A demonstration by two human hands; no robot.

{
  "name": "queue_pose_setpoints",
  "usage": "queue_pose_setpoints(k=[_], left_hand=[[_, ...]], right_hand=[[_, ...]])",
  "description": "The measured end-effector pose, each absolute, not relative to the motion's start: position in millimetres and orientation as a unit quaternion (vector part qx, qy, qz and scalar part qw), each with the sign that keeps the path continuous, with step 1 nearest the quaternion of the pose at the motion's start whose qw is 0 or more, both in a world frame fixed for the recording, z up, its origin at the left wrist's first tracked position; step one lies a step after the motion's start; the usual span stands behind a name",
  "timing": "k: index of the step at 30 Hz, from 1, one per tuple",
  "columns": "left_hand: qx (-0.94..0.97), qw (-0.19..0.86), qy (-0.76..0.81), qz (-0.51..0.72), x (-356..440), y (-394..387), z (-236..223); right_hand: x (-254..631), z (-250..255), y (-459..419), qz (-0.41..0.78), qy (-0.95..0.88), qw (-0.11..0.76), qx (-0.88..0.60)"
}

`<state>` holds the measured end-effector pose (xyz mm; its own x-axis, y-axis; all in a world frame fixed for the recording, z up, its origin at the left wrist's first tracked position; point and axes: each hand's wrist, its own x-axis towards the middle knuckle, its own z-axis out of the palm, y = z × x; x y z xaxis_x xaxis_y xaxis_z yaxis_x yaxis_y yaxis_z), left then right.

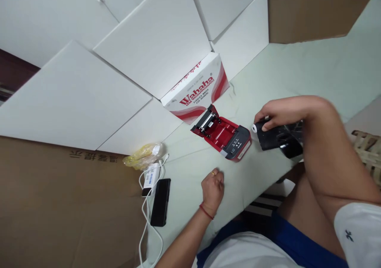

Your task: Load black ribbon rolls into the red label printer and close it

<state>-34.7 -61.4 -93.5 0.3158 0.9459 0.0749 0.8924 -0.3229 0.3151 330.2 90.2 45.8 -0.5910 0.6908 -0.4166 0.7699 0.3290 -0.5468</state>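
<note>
My right hand [281, 113] wraps around a black-wrapped roll [275, 137] just right of the open red receipt printer [222, 135], its bay exposed by the raised cover, while my left hand [212, 188] rests curled on the table [303, 77] nearer me.

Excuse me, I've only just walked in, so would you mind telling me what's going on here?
A person's right hand grips a blurred black roll with a white end, beside a red-and-black portable printer lying open on the pale table. Their left hand, curled and empty, rests on the table near a black phone and a white charger with its cable. A Wahaha carton sits just beyond the printer.
</note>
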Motion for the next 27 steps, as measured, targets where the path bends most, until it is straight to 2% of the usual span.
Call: queue_pose_setpoints(k=[3, 8, 14, 19, 23, 25, 27], left_hand=[[0.803, 0.103, 0.575, 0.119, -35.0, -60.8, -93.8], [0.804, 0.102, 0.572, 0.125, -34.7, -60.6, -94.8], [0.809, 0.089, 0.562, 0.150, -36.3, -60.6, -98.6], [0.810, 0.085, 0.557, 0.161, -36.7, -60.6, -98.6], [0.809, 0.091, 0.557, 0.165, -36.2, -61.4, -98.4], [0.806, 0.099, 0.559, 0.166, -36.4, -61.6, -99.1], [0.804, 0.106, 0.561, 0.166, -36.4, -61.7, -99.4]], right_hand=[[312.4, 19.3, 100.6, -0.356, 0.790, 0.109, 0.487], [330.5, 9.0, 105.7, -0.312, 0.769, 0.050, 0.555], [360.9, 0.7, 107.4, -0.230, 0.693, 0.085, 0.678], [336.6, -8.3, 106.1, -0.249, 0.679, 0.123, 0.680], [348.7, 13.4, 91.5, -0.301, 0.701, 0.141, 0.631], [368.5, 32.5, 74.5, -0.320, 0.721, 0.119, 0.602], [386.6, 53.4, 53.8, -0.347, 0.768, 0.036, 0.536]])
